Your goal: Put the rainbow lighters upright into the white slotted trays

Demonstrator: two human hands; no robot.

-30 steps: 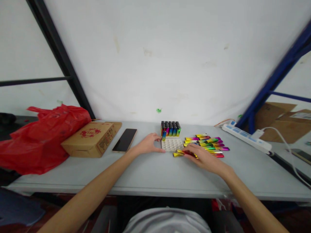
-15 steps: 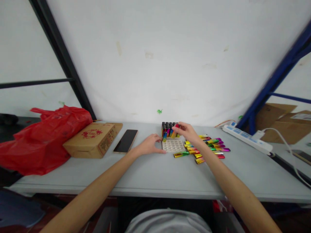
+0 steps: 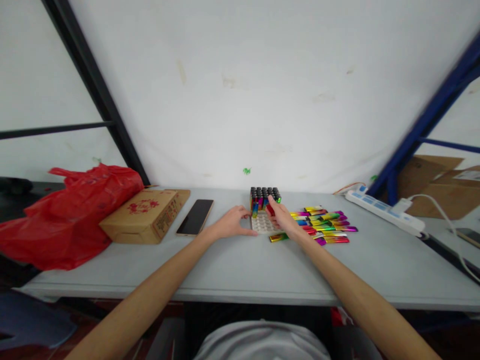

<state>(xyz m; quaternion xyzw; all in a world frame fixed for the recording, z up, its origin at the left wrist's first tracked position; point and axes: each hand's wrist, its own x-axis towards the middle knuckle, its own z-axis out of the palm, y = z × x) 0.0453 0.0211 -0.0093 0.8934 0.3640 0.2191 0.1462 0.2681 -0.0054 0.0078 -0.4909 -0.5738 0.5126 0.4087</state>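
Note:
A white holder tray (image 3: 261,223) lies at the middle of the table, with several upright rainbow-coloured lighters (image 3: 264,198) filling its far rows. My left hand (image 3: 228,223) rests against the tray's left edge, fingers curled on it. My right hand (image 3: 280,218) is over the tray's right part, pinching a red lighter (image 3: 270,209) that stands near the filled rows. A heap of loose shiny lighters (image 3: 325,223) lies flat just right of the tray, and one more lighter (image 3: 278,238) lies in front of it.
A dark phone (image 3: 195,216) lies left of the tray, beside a cardboard box (image 3: 144,214) and a red plastic bag (image 3: 63,212). A white power strip (image 3: 384,211) with a cable runs along the back right. Blue and black frame bars stand at the sides.
My right hand took a red lighter from the loose heap, lifted it to the filled rows, and now has lowered it onto the tray. My left hand stayed on the tray's edge.

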